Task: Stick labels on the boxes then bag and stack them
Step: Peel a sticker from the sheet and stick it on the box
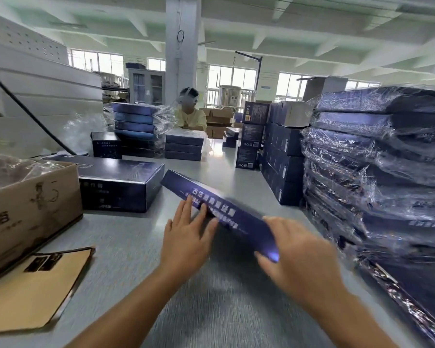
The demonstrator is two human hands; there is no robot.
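A long dark blue box (226,212) with pale lettering is tilted on its edge above the grey table (126,247), its far end lower left and its near end towards me. My left hand (187,232) lies with straight fingers against its left side. My right hand (296,249), blurred by motion, grips the near end with the thumb on top and the fingers underneath. A brown backing sheet (35,287) carrying dark labels (44,262) lies at the front left. A tall stack of bagged blue boxes (387,159) rises on the right.
An open cardboard carton (28,204) stands at the left, with another blue box (118,182) behind it. Unbagged blue boxes (284,159) are piled in the middle right. Further stacks (136,129) stand at the back, where another person (190,114) sits.
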